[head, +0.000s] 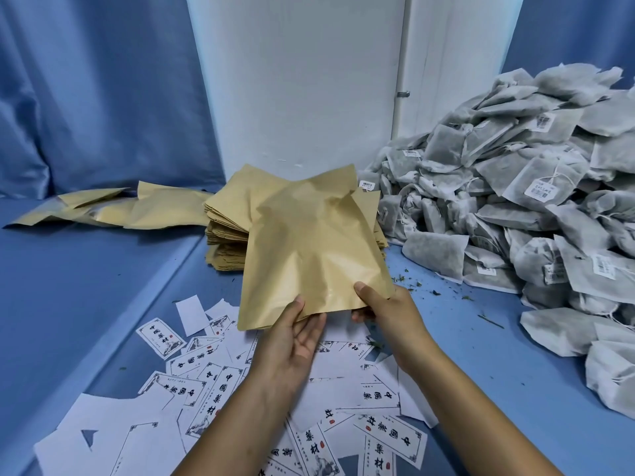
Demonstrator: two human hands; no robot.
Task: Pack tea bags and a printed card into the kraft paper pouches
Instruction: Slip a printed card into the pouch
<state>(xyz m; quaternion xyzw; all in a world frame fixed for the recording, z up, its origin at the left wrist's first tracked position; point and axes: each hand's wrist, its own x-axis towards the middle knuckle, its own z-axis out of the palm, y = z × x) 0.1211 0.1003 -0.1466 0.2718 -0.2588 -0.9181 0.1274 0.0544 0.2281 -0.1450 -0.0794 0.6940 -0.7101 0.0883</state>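
A kraft paper pouch (309,245) is held up over the blue table by both hands at its near edge. My left hand (292,341) pinches the lower middle of that edge, and my right hand (385,307) grips its lower right corner with the thumb on top. Behind the pouch rests a stack of flat kraft pouches (226,231). A big heap of grey tea bags (522,201) with small labels fills the right side. Several printed cards (213,383) with black characters lie scattered below my hands.
More kraft pouches (113,209) lie loose at the back left on the blue cloth. A white wall panel (302,80) stands behind the stack, with blue curtains (96,91) on either side. Bits of loose tea leaf (433,292) dot the table near the heap.
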